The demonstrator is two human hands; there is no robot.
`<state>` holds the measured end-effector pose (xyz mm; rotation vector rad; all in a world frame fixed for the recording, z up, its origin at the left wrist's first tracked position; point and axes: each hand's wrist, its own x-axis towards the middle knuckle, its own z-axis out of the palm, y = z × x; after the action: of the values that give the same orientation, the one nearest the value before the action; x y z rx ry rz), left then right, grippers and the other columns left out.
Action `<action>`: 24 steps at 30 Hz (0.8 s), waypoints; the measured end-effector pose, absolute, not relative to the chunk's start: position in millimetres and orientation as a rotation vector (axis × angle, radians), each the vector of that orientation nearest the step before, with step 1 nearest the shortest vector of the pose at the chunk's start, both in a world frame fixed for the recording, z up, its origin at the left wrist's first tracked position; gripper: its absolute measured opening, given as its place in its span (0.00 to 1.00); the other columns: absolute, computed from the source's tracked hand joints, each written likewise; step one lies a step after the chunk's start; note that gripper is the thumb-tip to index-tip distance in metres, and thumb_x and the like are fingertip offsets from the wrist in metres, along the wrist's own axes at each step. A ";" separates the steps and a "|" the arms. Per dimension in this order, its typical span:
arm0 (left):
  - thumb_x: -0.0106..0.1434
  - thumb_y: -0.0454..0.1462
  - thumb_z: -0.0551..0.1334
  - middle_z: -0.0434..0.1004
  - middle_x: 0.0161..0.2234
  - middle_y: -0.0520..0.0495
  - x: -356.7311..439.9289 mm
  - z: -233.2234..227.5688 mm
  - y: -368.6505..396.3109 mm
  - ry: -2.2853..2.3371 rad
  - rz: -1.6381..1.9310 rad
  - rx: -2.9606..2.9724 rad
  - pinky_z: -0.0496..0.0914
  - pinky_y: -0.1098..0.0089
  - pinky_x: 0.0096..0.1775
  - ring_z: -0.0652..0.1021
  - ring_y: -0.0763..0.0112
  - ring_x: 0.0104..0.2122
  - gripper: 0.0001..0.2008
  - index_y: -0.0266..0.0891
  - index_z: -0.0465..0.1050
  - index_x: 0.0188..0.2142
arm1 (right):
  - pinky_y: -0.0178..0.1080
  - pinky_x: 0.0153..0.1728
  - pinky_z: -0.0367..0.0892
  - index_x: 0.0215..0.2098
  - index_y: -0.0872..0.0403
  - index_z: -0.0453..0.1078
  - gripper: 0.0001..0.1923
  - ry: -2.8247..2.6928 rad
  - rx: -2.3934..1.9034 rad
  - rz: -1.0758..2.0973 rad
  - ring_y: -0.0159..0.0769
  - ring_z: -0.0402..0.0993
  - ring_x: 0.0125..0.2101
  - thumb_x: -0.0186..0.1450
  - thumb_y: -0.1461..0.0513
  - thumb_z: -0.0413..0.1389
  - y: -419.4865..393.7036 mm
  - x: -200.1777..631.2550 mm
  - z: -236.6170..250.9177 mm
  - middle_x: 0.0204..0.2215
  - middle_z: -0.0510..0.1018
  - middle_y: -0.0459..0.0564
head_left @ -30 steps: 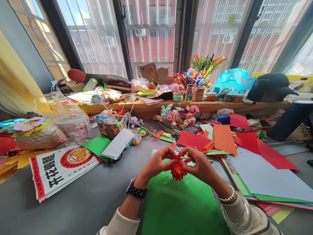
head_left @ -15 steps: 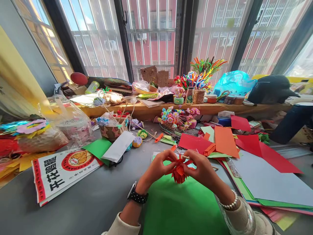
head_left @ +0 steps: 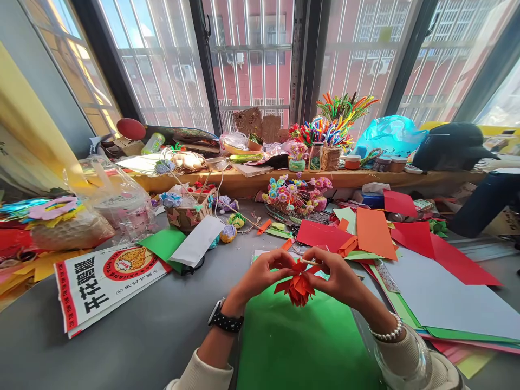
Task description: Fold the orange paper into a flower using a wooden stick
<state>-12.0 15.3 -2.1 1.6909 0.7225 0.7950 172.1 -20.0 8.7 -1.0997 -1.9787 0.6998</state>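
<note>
A red paper flower [head_left: 299,290] with pointed petals hangs head down between my two hands, above a green sheet [head_left: 300,346] on the table. My left hand [head_left: 266,273] pinches the flower's upper left part between thumb and fingers. From the other side, my right hand [head_left: 331,273] grips the flower with its thumb low against the petals. A thin pale stick [head_left: 309,262] shows at the right fingertips, at the top of the flower. Where exactly the fingertips meet the paper is partly hidden.
Red and orange paper sheets [head_left: 376,234] and a white sheet stack [head_left: 459,298] lie at the right. A printed paper bag [head_left: 114,281] is on the left. Behind stand a basket of crocheted flowers [head_left: 294,195], a decorated basket [head_left: 189,216] and a dark blue bottle [head_left: 485,203].
The red flower has turned slightly, and more of its petals show, spreading to the left. Both hands stay at nearly the same place, with the fingers shifted a little.
</note>
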 end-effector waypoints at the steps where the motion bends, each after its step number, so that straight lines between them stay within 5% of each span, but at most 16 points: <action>1: 0.52 0.38 0.62 0.72 0.30 0.48 -12.3 -1.3 14.8 0.729 0.797 1.705 0.66 0.70 0.39 0.73 0.71 0.33 0.09 0.34 0.69 0.30 | 0.30 0.28 0.65 0.32 0.55 0.64 0.09 -1.969 -1.093 0.721 0.30 0.69 0.29 0.52 0.69 0.52 -20.0 172.4 8.4 0.29 0.73 0.45; 24: 0.53 0.35 0.61 0.74 0.31 0.48 -10.8 -6.4 14.6 0.792 0.869 1.774 0.68 0.70 0.38 0.74 0.70 0.34 0.06 0.35 0.70 0.31 | 0.29 0.23 0.57 0.31 0.56 0.65 0.07 -2.013 -1.184 0.732 0.26 0.62 0.23 0.53 0.69 0.51 -17.0 169.8 18.9 0.26 0.71 0.43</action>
<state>-10.8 14.6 -6.4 1.7744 0.7919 0.8686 169.8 -17.0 18.9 -1.1837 -2.0126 0.7317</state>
